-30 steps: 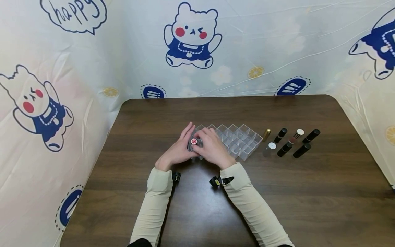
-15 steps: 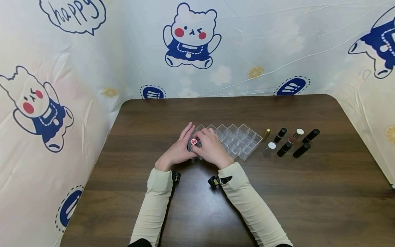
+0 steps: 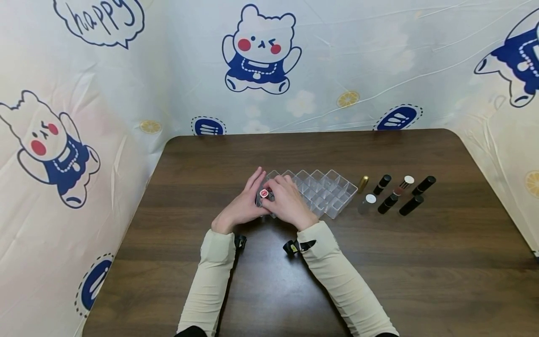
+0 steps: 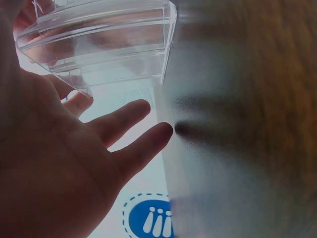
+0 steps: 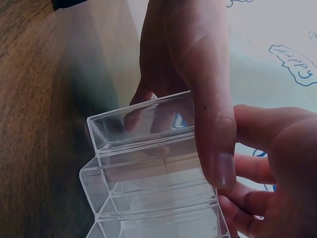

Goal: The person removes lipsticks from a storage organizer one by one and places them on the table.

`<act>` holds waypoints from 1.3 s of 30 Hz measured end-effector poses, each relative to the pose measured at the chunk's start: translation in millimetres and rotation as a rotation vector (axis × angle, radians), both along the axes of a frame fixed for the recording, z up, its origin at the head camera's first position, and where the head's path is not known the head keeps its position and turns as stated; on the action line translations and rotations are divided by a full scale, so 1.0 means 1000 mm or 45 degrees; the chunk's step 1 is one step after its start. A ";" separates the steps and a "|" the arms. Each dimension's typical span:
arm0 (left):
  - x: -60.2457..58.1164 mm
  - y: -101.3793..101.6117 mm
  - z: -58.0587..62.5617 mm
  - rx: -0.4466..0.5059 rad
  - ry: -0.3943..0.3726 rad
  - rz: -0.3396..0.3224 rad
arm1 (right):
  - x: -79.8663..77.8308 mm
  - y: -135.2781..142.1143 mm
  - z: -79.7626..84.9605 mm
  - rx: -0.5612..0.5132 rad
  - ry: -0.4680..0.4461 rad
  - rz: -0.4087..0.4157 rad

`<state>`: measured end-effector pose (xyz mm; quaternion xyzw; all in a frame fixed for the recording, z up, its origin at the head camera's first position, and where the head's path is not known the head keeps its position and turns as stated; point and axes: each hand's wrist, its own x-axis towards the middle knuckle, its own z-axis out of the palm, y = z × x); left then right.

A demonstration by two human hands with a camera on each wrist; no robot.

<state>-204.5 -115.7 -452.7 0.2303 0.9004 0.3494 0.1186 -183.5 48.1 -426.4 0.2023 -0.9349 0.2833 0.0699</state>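
A clear plastic lipstick organizer (image 3: pixel 330 189) with stepped compartments stands near the middle of the table. My left hand (image 3: pixel 242 206) holds its left end, with the thumb along the front and the other fingers stretched toward the back. In the left wrist view, two of those fingers (image 4: pixel 141 148) are straight and spread beside the organizer (image 4: pixel 109 44). My right hand (image 3: pixel 290 201) pinches a lipstick tube (image 3: pixel 264 193) with a red-and-white round end between thumb and fingers, over the leftmost compartments. The tube's lower part is hidden, and the right wrist view does not show it.
Right of the organizer, several cosmetic tubes stand on the wooden table (image 3: pixel 379 262): a gold one (image 3: pixel 363 184), black ones (image 3: pixel 388 204), and a clear one with a white top (image 3: pixel 370 199). A printed cloth (image 3: pixel 337 56) hangs behind the table.
My right wrist has shifted very slightly left. Both hands, the lipstick tube and the organizer otherwise stay in place.
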 end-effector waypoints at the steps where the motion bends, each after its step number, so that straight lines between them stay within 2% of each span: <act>1: 0.000 0.000 0.000 0.001 0.002 -0.001 | 0.000 0.000 0.000 0.000 0.000 0.000; 16: -0.001 -0.001 -0.002 0.003 0.007 -0.003 | 0.001 0.001 0.000 -0.008 0.026 0.014; 39: 0.000 -0.001 -0.001 0.001 0.015 -0.014 | 0.006 0.002 0.009 -0.050 0.016 0.113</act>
